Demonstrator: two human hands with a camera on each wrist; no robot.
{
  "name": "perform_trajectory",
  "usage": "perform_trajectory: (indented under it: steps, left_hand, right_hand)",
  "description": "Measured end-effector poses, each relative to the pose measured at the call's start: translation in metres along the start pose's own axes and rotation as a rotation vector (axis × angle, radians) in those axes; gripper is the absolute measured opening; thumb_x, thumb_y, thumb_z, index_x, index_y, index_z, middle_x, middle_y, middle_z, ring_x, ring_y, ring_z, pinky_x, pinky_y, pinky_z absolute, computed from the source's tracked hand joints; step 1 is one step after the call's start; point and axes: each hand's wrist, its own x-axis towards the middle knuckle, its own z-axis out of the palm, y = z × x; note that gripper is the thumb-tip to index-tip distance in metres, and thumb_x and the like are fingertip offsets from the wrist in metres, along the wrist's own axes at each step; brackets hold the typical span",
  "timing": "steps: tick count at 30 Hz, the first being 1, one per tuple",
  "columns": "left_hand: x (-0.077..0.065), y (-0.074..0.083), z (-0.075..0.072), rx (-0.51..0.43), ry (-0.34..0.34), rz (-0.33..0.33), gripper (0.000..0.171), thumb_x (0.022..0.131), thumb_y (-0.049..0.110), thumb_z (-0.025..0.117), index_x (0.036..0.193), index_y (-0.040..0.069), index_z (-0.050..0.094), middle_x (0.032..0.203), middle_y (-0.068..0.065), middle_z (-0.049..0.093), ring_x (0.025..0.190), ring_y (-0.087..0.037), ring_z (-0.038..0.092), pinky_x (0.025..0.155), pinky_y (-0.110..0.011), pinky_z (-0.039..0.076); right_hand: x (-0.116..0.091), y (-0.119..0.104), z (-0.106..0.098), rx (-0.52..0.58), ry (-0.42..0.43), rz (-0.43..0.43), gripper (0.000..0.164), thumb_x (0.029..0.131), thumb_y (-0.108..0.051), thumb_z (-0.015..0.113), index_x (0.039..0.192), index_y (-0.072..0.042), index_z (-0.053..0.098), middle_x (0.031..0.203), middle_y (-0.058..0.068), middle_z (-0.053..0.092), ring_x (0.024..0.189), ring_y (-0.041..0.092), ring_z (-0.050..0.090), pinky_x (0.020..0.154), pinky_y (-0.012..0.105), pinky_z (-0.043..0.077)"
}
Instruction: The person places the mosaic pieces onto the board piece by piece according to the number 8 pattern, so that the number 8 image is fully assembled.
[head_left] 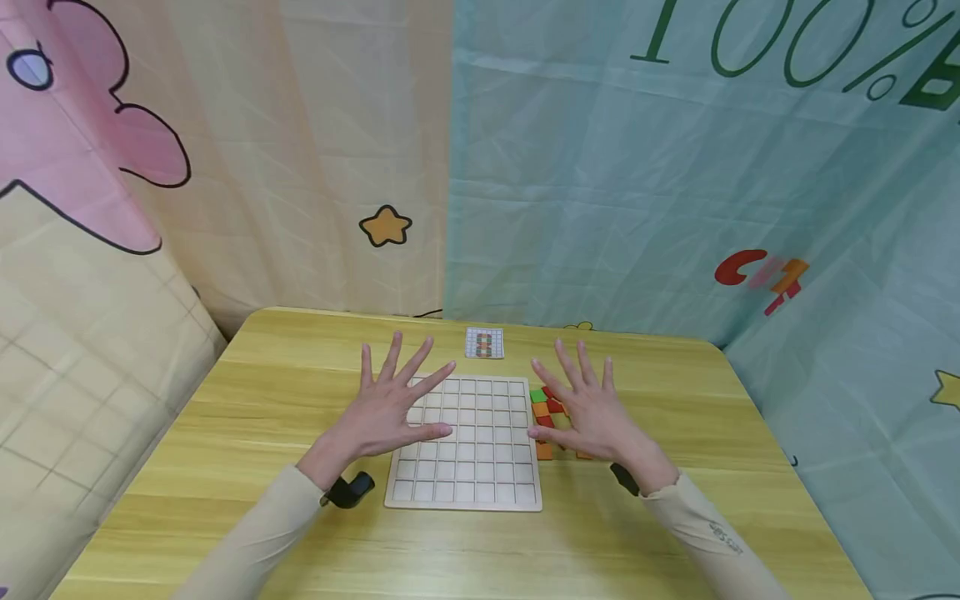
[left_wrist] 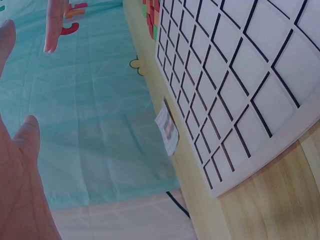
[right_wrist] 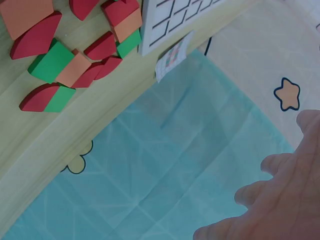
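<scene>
Both hands are held up with fingers spread and nothing in them. In the head view the left hand (head_left: 390, 408) is over the left side of a white grid board (head_left: 465, 497), whose square cells show no pieces. The right hand (head_left: 592, 412) is just past the board's right edge, partly covering a group of coloured blocks (head_left: 543, 422). In the right wrist view these are green squares (right_wrist: 52, 61), orange squares (right_wrist: 73, 70) and red quarter-round blocks (right_wrist: 36, 37) lying loose. A small card (head_left: 484, 342) with a printed grid pattern lies behind the board.
The yellow wood-grain table (head_left: 300, 367) has rounded far corners. Behind it hangs a printed curtain, beige (head_left: 300, 167) on the left and blue (head_left: 585, 183) on the right. Dark wrist straps with cameras (head_left: 351, 490) sit on both wrists.
</scene>
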Motion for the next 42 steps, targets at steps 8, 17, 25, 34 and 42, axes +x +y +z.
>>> perform_trajectory:
  steps: [8,17,25,34,42]
  left_hand:
    - [0.0,0.004,0.005,-0.007,-0.01,0.015,0.084,0.079,0.08,0.039,0.15,0.037,0.025,0.159,-0.003,0.0,0.138,-0.037,-0.022,0.098,-0.07,-0.017]
    - [0.005,0.007,0.005,0.009,-0.013,0.019,0.085,0.078,0.081,0.04,0.149,0.038,0.026,0.159,0.0,-0.003,0.137,-0.037,-0.023,0.099,-0.068,-0.017]
    - [0.001,0.007,0.014,-0.006,0.023,0.028,0.085,0.079,0.08,0.04,0.15,0.034,0.027,0.159,-0.003,0.005,0.14,-0.039,-0.011,0.104,-0.066,-0.01]
    - [-0.037,0.006,0.048,-0.194,-0.063,-0.178,0.099,0.079,0.071,0.055,0.151,0.012,0.024,0.154,-0.02,0.016,0.14,-0.041,0.01,0.109,-0.06,0.002]
    - [-0.07,0.012,0.076,-0.288,-0.095,-0.283,0.103,0.076,0.07,0.06,0.149,0.004,0.028,0.152,-0.023,0.02,0.139,-0.043,0.013,0.108,-0.062,0.006]
  right_hand:
    - [-0.004,-0.003,0.007,-0.008,-0.001,-0.01,0.093,0.079,-0.076,0.048,0.153,-0.027,0.02,0.158,0.008,-0.009,0.14,0.041,-0.011,0.099,0.074,-0.002]
    - [-0.003,-0.004,0.01,-0.019,-0.001,0.007,0.095,0.077,-0.078,0.048,0.153,-0.028,0.019,0.158,0.008,-0.009,0.139,0.036,-0.018,0.1,0.073,-0.004]
    - [-0.002,0.001,0.018,-0.036,0.026,-0.018,0.094,0.079,-0.077,0.046,0.153,-0.024,0.021,0.158,0.011,-0.001,0.141,0.035,-0.009,0.105,0.068,0.004]
    - [-0.003,0.02,0.036,0.101,0.082,0.038,0.069,0.087,-0.052,0.061,0.14,-0.01,0.048,0.148,0.017,0.035,0.137,0.037,0.025,0.106,0.06,0.021]
    - [-0.003,0.037,0.053,0.26,0.101,0.136,0.04,0.086,-0.032,0.072,0.114,-0.004,0.067,0.115,0.013,0.06,0.104,0.031,0.056,0.087,0.047,0.048]
